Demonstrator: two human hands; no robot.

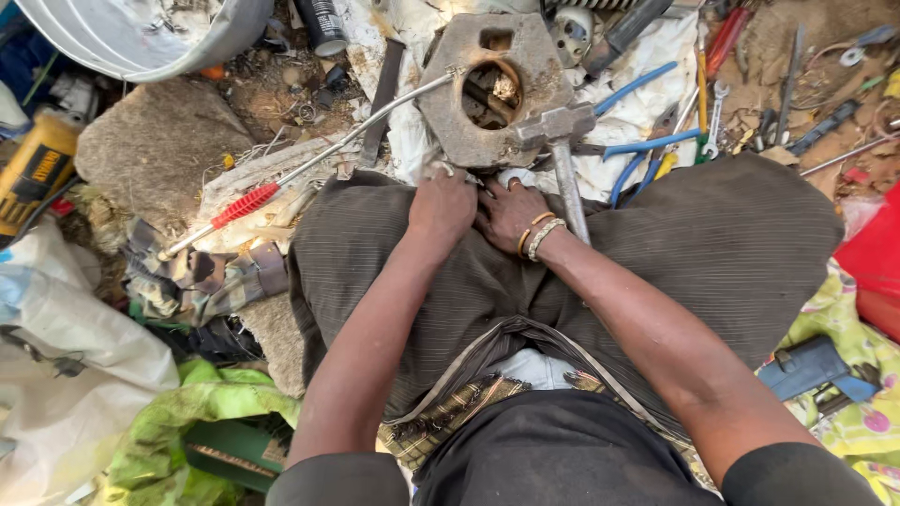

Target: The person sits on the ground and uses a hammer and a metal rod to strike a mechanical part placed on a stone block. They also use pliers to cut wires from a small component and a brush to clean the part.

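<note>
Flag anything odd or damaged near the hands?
The heavy metal block ahead of both hands, left and right, looks worn and rusty, with loose bits inside its round hole. A hammer leans against it. Tools lie scattered on the dirt.

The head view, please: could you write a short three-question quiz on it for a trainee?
1. True or false: both hands rest close together on the person's lap.
2. Which tool leans against the hexagonal metal block? A pliers, B hammer, C saw.
3. What colour is the screwdriver's grip?

Key: 1 true: left hand and right hand lie side by side. 2 B. 3 red.
</note>
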